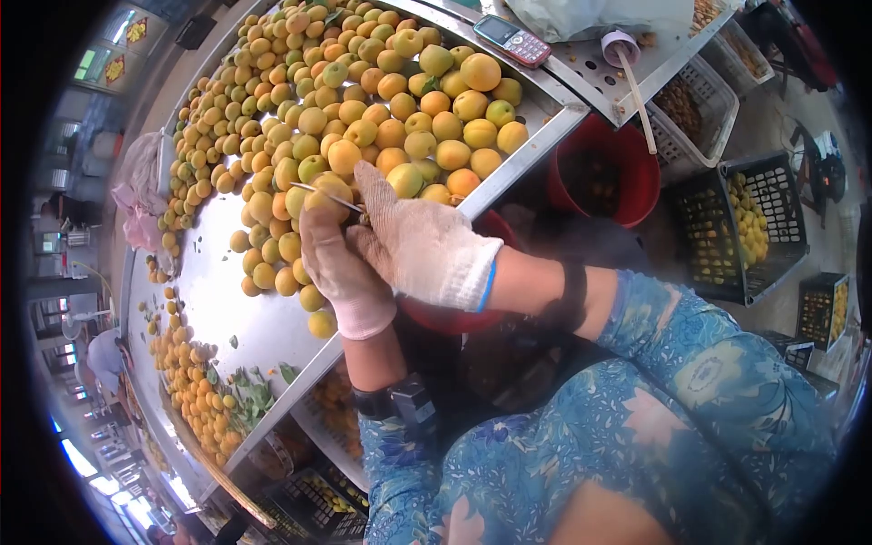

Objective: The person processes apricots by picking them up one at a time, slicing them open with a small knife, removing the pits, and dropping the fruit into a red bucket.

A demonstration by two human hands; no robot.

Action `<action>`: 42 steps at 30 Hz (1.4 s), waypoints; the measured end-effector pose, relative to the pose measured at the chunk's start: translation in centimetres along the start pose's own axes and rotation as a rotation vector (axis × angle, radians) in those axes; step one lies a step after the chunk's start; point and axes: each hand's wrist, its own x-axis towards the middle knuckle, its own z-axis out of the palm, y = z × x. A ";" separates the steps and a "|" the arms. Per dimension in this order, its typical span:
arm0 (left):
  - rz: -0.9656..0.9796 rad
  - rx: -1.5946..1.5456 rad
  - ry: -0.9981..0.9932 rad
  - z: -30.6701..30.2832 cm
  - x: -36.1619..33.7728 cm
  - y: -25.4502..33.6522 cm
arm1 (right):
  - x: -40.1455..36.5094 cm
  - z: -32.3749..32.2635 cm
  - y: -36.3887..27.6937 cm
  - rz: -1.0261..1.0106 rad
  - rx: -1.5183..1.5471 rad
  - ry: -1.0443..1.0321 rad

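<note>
Both my hands wear pale work gloves and meet over the near edge of a metal table (218, 236) heaped with yellow-orange apricots (391, 86). My left hand (341, 272) is closed around an apricot (334, 190) at its fingertips. In my right hand (413, 241) is a small knife (327, 194), its thin blade lying across that fruit; the handle is hidden in the glove. The right thumb stretches up beside the held apricot. More loose apricots lie right behind and to the left of my hands.
A mobile phone (511, 41) rests on the table's far corner, near a white cup-like piece with a stick (636, 95). Below stand a red bucket (643, 186), a white basket (727, 123) and a black crate (781, 195). Leaves (252, 395) lie by another apricot pile.
</note>
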 end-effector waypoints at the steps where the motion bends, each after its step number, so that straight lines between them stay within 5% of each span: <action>1: -0.118 -0.309 0.061 0.8 -0.2 0.6 | -0.1 0.5 -0.1 -0.059 -0.007 0.036; 2: -0.236 -0.620 0.121 1.2 -0.2 0.9 | -0.1 0.6 0.0 -0.059 -0.007 0.036; 4: -0.269 -0.651 0.036 -0.1 0.2 -0.5 | -0.1 0.5 -0.1 0.010 -0.037 -0.014; 7: -0.237 -0.424 -0.060 -0.8 0.8 -0.8 | 0.3 0.3 0.5 0.026 -0.026 0.010; 9: -0.008 0.269 -0.097 -1.1 0.9 -0.4 | 0.4 -0.1 0.6 0.013 -0.033 0.002; 14: 0.087 0.191 0.052 -0.1 0.3 0.8 | -0.1 -0.7 -0.6 0.054 -0.037 -0.112; 16: -0.079 -0.227 0.030 -1.3 0.7 -1.1 | -0.5 -0.2 -0.3 0.047 -0.035 -0.111; 21: 0.033 -0.033 0.134 -1.4 1.1 -2.5 | -0.5 -0.5 -0.1 0.045 -0.046 -0.121; 25: 0.118 0.517 -0.137 -2.7 1.5 -0.7 | -0.3 -0.3 0.7 0.014 0.000 -0.116; 30: 0.113 0.295 -0.162 -1.7 0.9 0.3 | 0.1 -1.4 0.1 0.022 0.041 -0.137; 33: 0.038 0.030 0.029 -1.2 0.4 0.0 | -0.8 -0.8 -0.2 0.031 -0.016 -0.161; 36: 0.040 0.172 0.042 -1.0 0.0 0.6 | -1.0 -0.4 0.1 0.035 -0.085 -0.136; 37: 0.289 0.398 0.085 -1.5 0.6 -1.3 | -0.9 -0.8 0.2 0.038 -0.071 -0.147; 42: 0.133 0.339 -0.137 -1.6 0.7 -0.1 | -0.7 -0.5 1.2 0.040 -0.080 -0.127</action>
